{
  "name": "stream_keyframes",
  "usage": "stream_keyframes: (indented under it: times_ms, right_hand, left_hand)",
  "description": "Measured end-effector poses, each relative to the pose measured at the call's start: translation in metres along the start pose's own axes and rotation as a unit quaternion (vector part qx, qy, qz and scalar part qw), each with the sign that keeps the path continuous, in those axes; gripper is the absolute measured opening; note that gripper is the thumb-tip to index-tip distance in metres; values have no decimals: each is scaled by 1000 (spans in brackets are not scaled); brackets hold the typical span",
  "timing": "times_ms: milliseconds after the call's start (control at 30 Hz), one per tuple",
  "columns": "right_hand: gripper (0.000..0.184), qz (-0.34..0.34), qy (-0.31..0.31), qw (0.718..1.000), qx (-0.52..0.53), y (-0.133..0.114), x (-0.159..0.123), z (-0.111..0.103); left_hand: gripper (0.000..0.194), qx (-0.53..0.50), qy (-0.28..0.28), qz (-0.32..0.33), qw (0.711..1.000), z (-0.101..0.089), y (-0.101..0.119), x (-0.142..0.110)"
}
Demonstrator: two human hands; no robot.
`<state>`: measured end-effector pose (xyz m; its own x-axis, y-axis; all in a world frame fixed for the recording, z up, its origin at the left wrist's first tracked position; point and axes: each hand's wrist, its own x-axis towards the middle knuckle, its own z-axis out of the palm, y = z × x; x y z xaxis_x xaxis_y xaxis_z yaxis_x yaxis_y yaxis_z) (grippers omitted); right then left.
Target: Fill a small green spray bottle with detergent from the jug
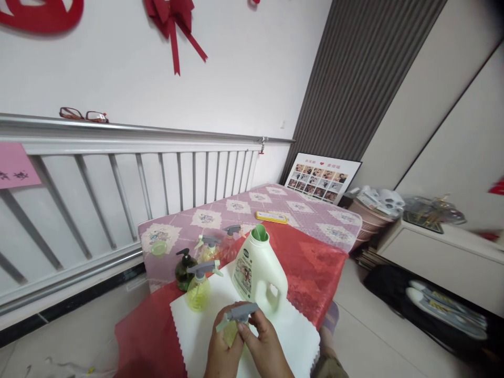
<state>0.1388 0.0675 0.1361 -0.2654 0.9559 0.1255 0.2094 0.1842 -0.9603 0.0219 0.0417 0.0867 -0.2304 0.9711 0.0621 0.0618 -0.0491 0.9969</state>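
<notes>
**Both hands closing on a small spray bottle at the near edge**

White wall and a pale railing are running behind a low surface [315, 273] draped in a red cloth, with a white mat [291, 336] lying over its near end. Both hands are meeting at the bottom of the view, over the near edge of the mat. The left hand [220, 354] is wrapping around the yellowish body of a small spray bottle [235, 320], fingers curled shut on it. The right hand [264, 346] is pinching the grey trigger head from the right, thumb and fingertips narrow on it. The trigger head's long axis is lying nearly level, nozzle pointing left and slightly near, while the bottle body is hanging below it inside the left palm. Just beyond the hands, a white jug [258, 275] with a green open neck is standing upright on the mat, handle toward the right. Left of the jug, a second yellow spray bottle [199, 289] is standing, with a dark green pump bottle [184, 270] and two more sprayers farther back. A yellow case [271, 217] is lying on the floral cover at the far side.
</notes>
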Motion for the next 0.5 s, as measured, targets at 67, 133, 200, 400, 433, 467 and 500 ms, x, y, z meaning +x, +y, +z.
stream_keyframes:
  times_ms: [67,133,200,400,433,467,500]
  right_hand:
    - [31,3,0,1000,-9,0,0,0]
    - [32,4,-2,1000,-19,1,0,0]
    - [30,2,1,1000,-28,3,0,-1]
    - [28,-2,43,999,-1,9,1,5]
    - [28,0,51,999,4,8,1,7]
    - [27,4,57,998,7,6,1,9]
    - [26,11,63,998,8,5,1,11]
  left_hand:
    - [55,11,-9,-26,1000,0,-3,0]
    - [59,23,-22,-41,999,1,-6,-1]
    - [61,32,-27,-39,998,1,-10,-2]
    - [56,40,21,-78,996,0,-22,-4]
    - [56,36,21,-78,996,0,-24,-5]
    - [57,30,15,-76,997,1,-25,-5]
    - [58,23,14,-70,997,2,-26,-6]
